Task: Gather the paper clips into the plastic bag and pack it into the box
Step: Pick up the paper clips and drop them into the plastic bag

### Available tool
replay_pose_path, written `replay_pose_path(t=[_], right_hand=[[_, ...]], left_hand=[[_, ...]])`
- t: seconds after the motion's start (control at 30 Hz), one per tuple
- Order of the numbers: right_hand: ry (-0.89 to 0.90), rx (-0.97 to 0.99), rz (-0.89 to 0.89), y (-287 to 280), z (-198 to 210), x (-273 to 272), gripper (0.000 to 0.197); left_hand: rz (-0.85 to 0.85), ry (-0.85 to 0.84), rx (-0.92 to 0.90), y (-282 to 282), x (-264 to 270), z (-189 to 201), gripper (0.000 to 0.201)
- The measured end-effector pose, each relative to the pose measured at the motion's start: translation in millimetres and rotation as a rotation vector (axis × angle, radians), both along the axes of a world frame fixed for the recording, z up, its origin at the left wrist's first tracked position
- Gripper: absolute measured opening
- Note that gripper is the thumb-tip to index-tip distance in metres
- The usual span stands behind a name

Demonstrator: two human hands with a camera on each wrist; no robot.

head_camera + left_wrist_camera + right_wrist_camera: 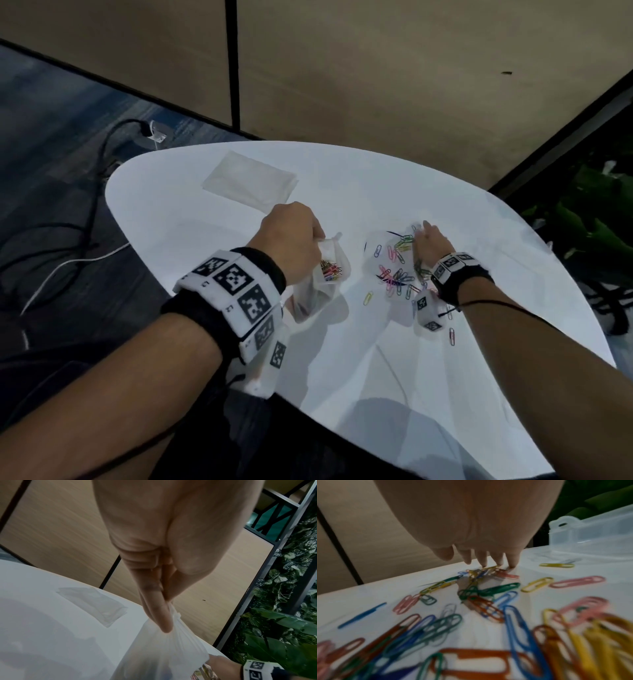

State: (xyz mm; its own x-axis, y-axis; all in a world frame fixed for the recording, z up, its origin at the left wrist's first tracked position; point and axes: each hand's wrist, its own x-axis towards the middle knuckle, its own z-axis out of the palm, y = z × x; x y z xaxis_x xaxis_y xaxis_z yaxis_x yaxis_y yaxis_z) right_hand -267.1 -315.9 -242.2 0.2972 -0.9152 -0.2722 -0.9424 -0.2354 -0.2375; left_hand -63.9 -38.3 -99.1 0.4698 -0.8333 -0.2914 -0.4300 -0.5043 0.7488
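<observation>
My left hand (317,236) pinches the rim of a clear plastic bag (330,274) and holds it up off the white table; several coloured clips lie inside it. In the left wrist view the fingers (163,615) are closed on the gathered plastic of the bag (163,655). To the right, loose coloured paper clips (397,270) are scattered on the table. My right hand (422,229) reaches over them, its fingertips (483,562) straight and pressing down on a small heap of clips (481,574). A clear plastic box (590,531) stands beyond the clips at the right.
A flat stack of spare clear bags (250,181) lies at the far left of the table (205,246). Cables (68,240) run over the floor on the left, and green plants (599,212) stand past the table's right edge.
</observation>
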Motion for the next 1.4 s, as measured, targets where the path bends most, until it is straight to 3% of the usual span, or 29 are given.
replay_pose_path(t=[0.13, 0.27, 0.33, 0.4, 0.53, 0.63, 0.73, 0.83, 0.9, 0.97, 1.07, 1.13, 1.27, 1.4], right_hand=[[0.123, -0.023, 0.315, 24, 6, 21, 0.046], [0.055, -0.093, 0.791, 71, 13, 13, 0.042], [0.113, -0.078, 0.828, 91, 11, -5, 0.05], [0.116, -0.158, 0.841, 100, 5, -19, 0.045], [0.128, -0.216, 0.791, 103, 13, -23, 0.023], [0.125, -0.173, 0.554, 96, 25, -24, 0.017], [-0.164, -0.121, 0.172, 83, 40, -27, 0.01], [-0.648, 0.233, -0.2, 90, 69, -16, 0.015], [-0.974, 0.496, -0.3, 112, 92, 0, 0.02], [-1.104, 0.698, -0.313, 135, 109, 15, 0.023], [-1.077, 0.855, -0.269, 165, 117, 33, 0.024], [-1.003, 0.85, -0.235, 178, 115, 41, 0.022], [-0.826, 0.722, -0.118, 185, 111, 49, 0.024], [-0.65, 0.387, 0.076, 186, 113, 49, 0.009]], left_hand=[[-0.006, 0.003, 0.005, 0, 3, 0, 0.026], [-0.04, -0.027, 0.019, 1, 0, 2, 0.028], [-0.055, -0.042, 0.02, 2, -2, 4, 0.028], [-0.061, -0.05, 0.02, 4, -3, 5, 0.028], [-0.07, -0.051, 0.016, 4, -8, 7, 0.027], [-0.073, -0.035, 0.022, 1, -11, 6, 0.026], [-0.075, -0.035, 0.018, -2, -14, 6, 0.027], [-0.071, -0.03, 0.018, -4, -17, 6, 0.027], [-0.068, -0.028, 0.02, -6, -19, 5, 0.027], [-0.063, -0.022, 0.019, -8, -21, 4, 0.027], [-0.05, -0.028, 0.012, -10, -24, 3, 0.023], [-0.045, -0.014, 0.005, -12, -27, 1, 0.02], [-0.037, 0.008, 0.005, -15, -30, -1, 0.018], [-0.04, 0.012, -0.008, -16, -31, -2, 0.018]])
